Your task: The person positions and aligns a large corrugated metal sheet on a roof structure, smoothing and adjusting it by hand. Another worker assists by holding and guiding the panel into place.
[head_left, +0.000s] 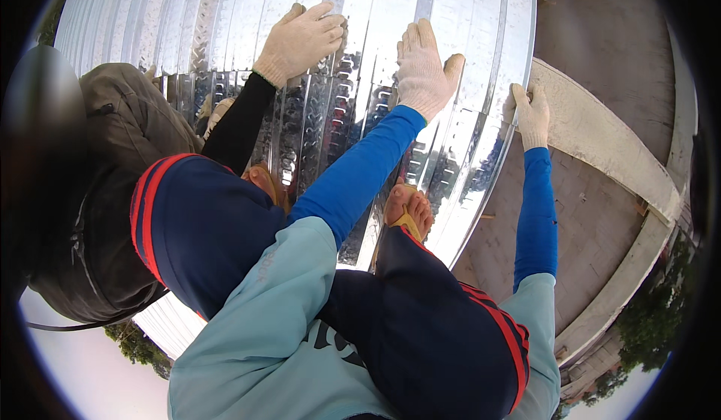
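Basically, metal sheet [469, 33] lies left of the concrete beam [601, 141]; probably bendy, slick, sharp-edged, best held by the edge nearest the beam. Left hand [424, 78] flat on it, fingers unclenched; right hand [533, 118] at that edge, can't tell if gripping.

Shiny ribbed metal sheets [466, 15], overlapping

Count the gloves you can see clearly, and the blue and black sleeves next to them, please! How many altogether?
Pale gloves: 3
Blue sleeves: 2
Black sleeve: 1
Total: 6
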`<state>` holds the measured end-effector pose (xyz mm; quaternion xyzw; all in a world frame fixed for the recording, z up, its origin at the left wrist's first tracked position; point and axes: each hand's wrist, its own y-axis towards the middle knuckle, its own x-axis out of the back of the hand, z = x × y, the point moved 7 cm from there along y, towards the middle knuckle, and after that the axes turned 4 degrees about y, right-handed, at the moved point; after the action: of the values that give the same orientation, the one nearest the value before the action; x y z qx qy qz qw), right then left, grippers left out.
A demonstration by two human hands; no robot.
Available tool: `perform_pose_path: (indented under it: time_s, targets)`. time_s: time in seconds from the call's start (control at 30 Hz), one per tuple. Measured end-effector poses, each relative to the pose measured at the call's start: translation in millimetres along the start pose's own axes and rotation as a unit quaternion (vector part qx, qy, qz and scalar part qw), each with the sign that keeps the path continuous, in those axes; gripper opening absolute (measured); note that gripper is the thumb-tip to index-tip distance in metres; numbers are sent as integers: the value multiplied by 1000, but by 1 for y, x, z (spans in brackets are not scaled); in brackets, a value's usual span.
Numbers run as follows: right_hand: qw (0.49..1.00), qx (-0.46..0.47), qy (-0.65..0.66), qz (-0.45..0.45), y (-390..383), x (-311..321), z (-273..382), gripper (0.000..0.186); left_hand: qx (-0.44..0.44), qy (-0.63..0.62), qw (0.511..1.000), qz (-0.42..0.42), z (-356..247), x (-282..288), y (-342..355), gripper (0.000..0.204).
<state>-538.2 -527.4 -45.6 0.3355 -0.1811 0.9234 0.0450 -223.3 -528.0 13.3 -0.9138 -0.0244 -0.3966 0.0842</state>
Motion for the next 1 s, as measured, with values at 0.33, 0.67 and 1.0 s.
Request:
perform_pose_path:
  time_s: [0.33,0.67,1.0]
  targets:
    - [1000,14,13,-22,-18,1,28,46,-43,85,994,-61,0,-1,0,93]
    - [993,41,-93,-65,4,8,23,50,-48,177,977,-105,-5,-11,1,100]
    - [967,88,-204,-125,-18,5,34,65,-68,94,992,-57,4,21,16,102]
